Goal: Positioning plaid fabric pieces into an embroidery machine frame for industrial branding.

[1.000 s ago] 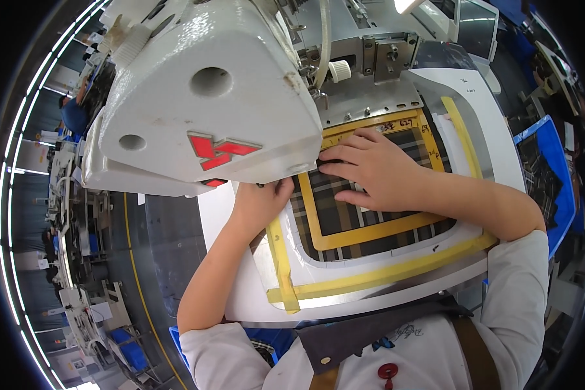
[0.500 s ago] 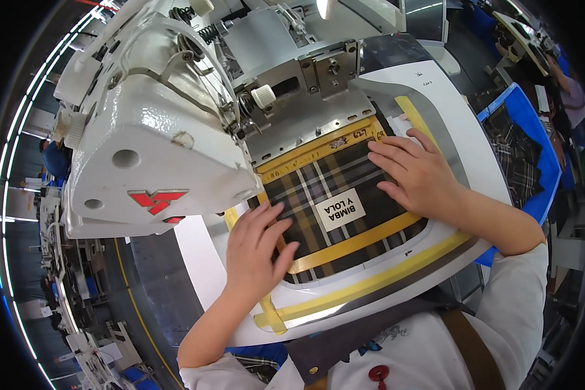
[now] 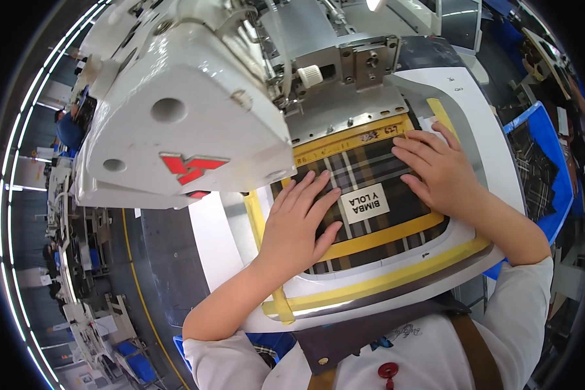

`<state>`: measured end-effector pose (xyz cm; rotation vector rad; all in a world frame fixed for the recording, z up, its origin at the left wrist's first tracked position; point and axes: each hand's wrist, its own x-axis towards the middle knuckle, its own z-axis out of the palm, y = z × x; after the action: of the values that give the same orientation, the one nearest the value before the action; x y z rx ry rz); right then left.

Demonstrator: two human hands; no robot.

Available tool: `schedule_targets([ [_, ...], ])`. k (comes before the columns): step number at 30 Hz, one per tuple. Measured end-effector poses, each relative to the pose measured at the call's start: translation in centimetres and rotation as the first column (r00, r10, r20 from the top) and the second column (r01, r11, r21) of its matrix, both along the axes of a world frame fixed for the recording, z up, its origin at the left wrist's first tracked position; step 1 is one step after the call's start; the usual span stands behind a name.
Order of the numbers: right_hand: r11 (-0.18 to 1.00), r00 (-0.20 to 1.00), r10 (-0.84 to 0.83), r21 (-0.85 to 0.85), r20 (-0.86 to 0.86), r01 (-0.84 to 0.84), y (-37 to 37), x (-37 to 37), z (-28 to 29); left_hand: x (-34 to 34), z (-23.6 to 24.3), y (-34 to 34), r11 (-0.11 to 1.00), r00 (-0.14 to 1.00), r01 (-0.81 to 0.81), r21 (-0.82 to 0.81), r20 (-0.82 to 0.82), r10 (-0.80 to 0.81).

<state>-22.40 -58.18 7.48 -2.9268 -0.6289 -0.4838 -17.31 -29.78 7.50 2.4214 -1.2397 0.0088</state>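
Note:
Dark plaid fabric (image 3: 368, 170) lies inside a yellow frame (image 3: 383, 235) under the sewing machine head (image 3: 195, 123). A cream rectangular label (image 3: 364, 203) with dark print sits on the fabric. My left hand (image 3: 299, 224) rests flat over the frame's left side, fingers spread on the fabric left of the label. My right hand (image 3: 443, 170) lies with fingers apart on the fabric's right part, its fingertips near the frame's far right corner. Neither hand grips anything. A metal clamp plate (image 3: 354, 117) borders the frame's far side.
A white board (image 3: 218, 250) with yellow tape (image 3: 383, 285) surrounds the frame. A blue bin (image 3: 563, 172) holding plaid pieces stands at the right. The bulky machine head overhangs the far left. Other workstations and a person (image 3: 69, 132) are at the far left.
My left hand has slid right and farther in, from the frame's left edge onto the fabric closer to the label. The right hand stays almost in place. The whole view has shifted.

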Motion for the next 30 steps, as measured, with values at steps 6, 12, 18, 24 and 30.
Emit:
schedule_targets([
  [6, 0.999, 1.000, -0.015, 0.037, -0.021, 0.016, -0.3, 0.1, -0.3, -0.1, -0.7, -0.1, 1.000, 1.000, 0.006, -0.019, -0.008, -0.006],
  [12, 0.999, 1.000, -0.004, 0.036, -0.004, 0.004, -0.5, 0.2, -0.8, 0.1, -1.1, -0.3, 1.000, 1.000, -0.002, -0.014, -0.002, 0.002],
  [18, 0.999, 1.000, 0.026, 0.034, -0.004, -0.026, -0.9, 0.4, -1.2, 0.1, -1.3, -0.6, 1.000, 1.000, -0.009, -0.010, 0.004, 0.009],
  [24, 0.996, 0.996, 0.084, 0.029, 0.006, -0.084, -1.1, 0.5, -1.2, -0.1, -1.1, -0.7, 0.999, 0.999, -0.032, -0.005, -0.013, 0.032],
  [30, 0.991, 0.990, 0.137, -0.009, 0.021, -0.137, -1.8, 0.8, -1.2, -0.1, -0.6, -0.7, 0.998, 0.998, -0.054, 0.013, -0.039, 0.054],
])
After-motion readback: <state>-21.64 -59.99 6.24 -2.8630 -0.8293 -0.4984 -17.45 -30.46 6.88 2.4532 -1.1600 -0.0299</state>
